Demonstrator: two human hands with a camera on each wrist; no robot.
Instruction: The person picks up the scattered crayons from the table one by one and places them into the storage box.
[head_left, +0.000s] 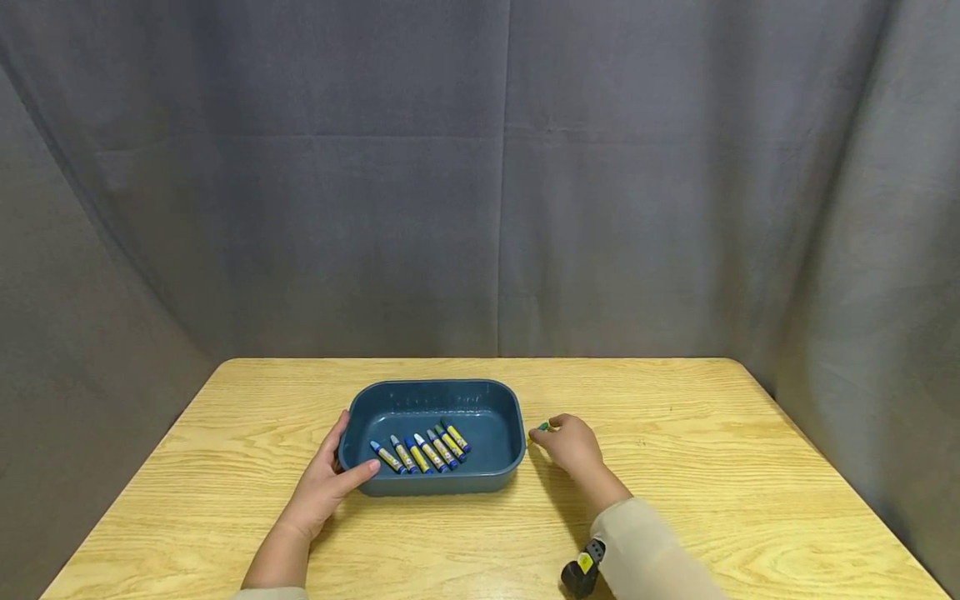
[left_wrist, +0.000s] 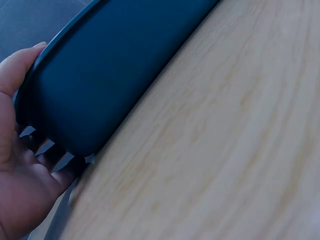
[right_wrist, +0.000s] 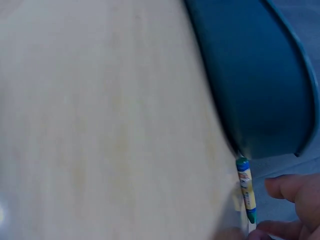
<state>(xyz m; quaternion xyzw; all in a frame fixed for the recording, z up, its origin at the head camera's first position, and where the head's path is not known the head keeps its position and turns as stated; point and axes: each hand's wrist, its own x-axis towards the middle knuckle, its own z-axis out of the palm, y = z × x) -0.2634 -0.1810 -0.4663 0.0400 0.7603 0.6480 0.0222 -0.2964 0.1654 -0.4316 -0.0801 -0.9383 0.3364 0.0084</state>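
Note:
A dark blue plastic tray (head_left: 442, 483) stands on the table with several crayons (head_left: 422, 455) in yellow wrappers side by side inside it. My left hand (head_left: 324, 486) holds the tray's left end, thumb over the near rim and fingers along the outer wall. Just past the tray's right end, a green crayon (right_wrist: 246, 190) with a pale yellow wrapper lies on the table, its blunt end close to the tray. Around this crayon my right hand (head_left: 573, 446) has its thumb and fingers spread apart, a fingertip right by the green tip.
The wooden table (head_left: 750, 492) extends on both sides of the tray. Grey curtains (head_left: 480, 208) hang behind it and along both sides. A black device (head_left: 582, 571) is strapped at the right sleeve's cuff.

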